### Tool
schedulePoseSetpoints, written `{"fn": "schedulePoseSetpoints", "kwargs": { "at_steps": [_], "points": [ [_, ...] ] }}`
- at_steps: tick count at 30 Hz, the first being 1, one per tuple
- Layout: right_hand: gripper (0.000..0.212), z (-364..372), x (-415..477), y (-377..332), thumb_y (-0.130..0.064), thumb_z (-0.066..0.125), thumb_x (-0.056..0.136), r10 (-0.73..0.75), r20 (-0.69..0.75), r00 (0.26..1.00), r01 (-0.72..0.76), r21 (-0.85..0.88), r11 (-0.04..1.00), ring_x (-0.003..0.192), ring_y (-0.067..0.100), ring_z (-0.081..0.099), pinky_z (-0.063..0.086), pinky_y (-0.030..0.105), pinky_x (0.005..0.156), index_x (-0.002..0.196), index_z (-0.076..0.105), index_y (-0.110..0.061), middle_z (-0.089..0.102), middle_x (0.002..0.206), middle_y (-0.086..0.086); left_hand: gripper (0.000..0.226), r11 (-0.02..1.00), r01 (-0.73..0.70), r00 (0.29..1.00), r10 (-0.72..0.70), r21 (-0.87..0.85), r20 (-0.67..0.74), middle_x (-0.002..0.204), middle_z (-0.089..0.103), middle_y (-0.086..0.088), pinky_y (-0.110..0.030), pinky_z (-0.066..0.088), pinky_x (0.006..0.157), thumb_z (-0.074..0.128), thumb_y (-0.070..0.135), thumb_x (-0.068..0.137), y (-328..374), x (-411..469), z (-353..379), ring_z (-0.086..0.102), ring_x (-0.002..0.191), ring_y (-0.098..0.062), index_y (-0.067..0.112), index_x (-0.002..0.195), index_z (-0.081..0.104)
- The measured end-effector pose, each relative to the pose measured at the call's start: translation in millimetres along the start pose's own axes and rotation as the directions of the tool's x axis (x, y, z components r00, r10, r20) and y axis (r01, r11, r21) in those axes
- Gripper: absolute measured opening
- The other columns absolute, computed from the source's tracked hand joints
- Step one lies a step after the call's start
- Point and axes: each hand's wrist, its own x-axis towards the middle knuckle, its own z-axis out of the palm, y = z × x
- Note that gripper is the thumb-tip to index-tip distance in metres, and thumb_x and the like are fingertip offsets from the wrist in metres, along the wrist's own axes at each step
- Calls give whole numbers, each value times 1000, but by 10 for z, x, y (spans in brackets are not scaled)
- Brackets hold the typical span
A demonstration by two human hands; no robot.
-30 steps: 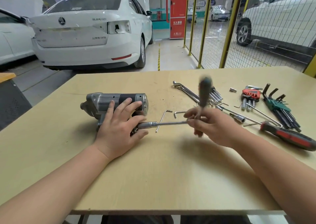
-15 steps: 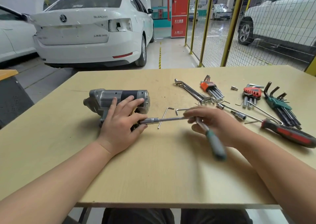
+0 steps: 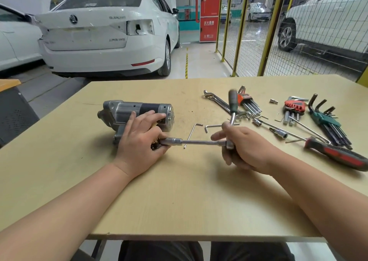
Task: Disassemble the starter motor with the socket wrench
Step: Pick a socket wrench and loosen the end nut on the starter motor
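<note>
The grey and black starter motor point(image 3: 127, 111) lies on its side on the wooden table point(image 3: 179, 201), left of centre. My left hand point(image 3: 139, 141) lies over its near side with the fingers spread, holding it down. The socket wrench's steel extension point(image 3: 199, 142) runs level from under my left palm to the right. My right hand point(image 3: 245, 147) grips the wrench at its head, and the green handle point(image 3: 233, 101) stands up and away from me, blurred. The socket end is hidden under my left hand.
Loose hex keys point(image 3: 193, 131) lie just behind the extension. Further right are combination wrenches point(image 3: 217, 101), red-holder hex key sets point(image 3: 292, 109), a green-holder set point(image 3: 328, 123), a T-bar socket tool point(image 3: 278, 132) and a red and black screwdriver point(image 3: 338, 155). Parked cars and a yellow fence stand behind.
The wrench handle swung from upright down toward me and is upright again, turning about the extension. My left hand and the motor have stayed put.
</note>
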Motion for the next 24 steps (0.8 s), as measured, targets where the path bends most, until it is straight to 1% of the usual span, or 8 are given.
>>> {"fn": "schedulePoseSetpoints", "kwargs": {
  "at_steps": [6, 9, 12, 16, 18, 20, 22, 24],
  "points": [
    [30, -91, -8, 87, -29, 58, 92, -453, 105, 885, 393, -691, 607, 82, 10, 58, 44, 26, 73, 122, 54, -25, 56, 102, -13, 39, 998, -33, 997, 30, 48, 72, 135, 51, -3, -58, 19, 109, 50, 48, 81, 5, 0, -3, 42, 128, -28, 20, 94, 73],
    [33, 13, 32, 68, -44, 39, 98, -189, 3, 982, 179, -326, 928, 48, 13, 50, 39, 20, 45, 104, 57, -18, 55, 65, -3, 35, 1000, -11, 1000, 12, -19, 18, 127, 57, -6, -61, 22, 107, 55, 42, 78, 2, 4, 6, 47, 124, -32, 12, 80, 71],
    [42, 3, 83, 58, -47, 39, 97, -160, -5, 987, 154, -249, 956, 38, 9, 40, 31, 20, 39, 87, 56, -10, 52, 50, -8, 39, 1000, -2, 1000, 2, -20, 8, 128, 56, -6, -61, 21, 107, 56, 47, 75, -18, -5, 16, 45, 125, -30, 11, 81, 69],
    [35, -130, 51, 94, -37, 64, 87, -616, 151, 773, 413, -858, 307, 72, 11, 59, 40, 23, 57, 115, 63, -17, 64, 92, -14, 41, 999, -39, 998, 39, -7, 46, 133, 52, -5, -63, 17, 108, 52, 49, 79, -44, -4, 10, 40, 127, -29, 16, 92, 73],
    [31, -60, 65, 55, -43, 53, 93, -397, 23, 918, 305, -680, 666, 62, 16, 52, 42, 27, 58, 108, 60, -17, 58, 78, -4, 39, 999, -36, 999, 36, -35, 14, 128, 56, -7, -65, 20, 106, 56, 45, 78, -42, 0, 22, 46, 123, -32, 10, 83, 72],
    [39, 13, 131, -26, -47, 40, 97, -5, -20, 1000, 3, -89, 996, 43, 15, 36, 33, 24, 46, 89, 59, -14, 46, 55, -2, 37, 997, -27, 998, 23, -70, -53, 119, 60, -9, -66, 23, 104, 64, 41, 73, -43, 11, 47, 54, 112, -33, 3, 71, 64],
    [32, 18, 154, -7, -44, 44, 96, -136, -63, 989, 121, -196, 973, 43, 14, 39, 32, 25, 49, 86, 61, -19, 48, 51, -12, 39, 997, -22, 997, 17, -71, -71, 117, 60, -10, -65, 22, 105, 66, 42, 71, -46, 4, 68, 53, 108, -30, 4, 70, 59],
    [19, -67, 96, 11, -34, 57, 91, -583, 33, 812, 436, -698, 568, 61, 11, 52, 39, 27, 57, 102, 64, -20, 57, 71, -20, 46, 999, -41, 999, 41, -23, -17, 124, 56, -9, -65, 19, 106, 59, 51, 72, -57, 2, 85, 44, 116, -26, 7, 86, 66]
  ]
}}
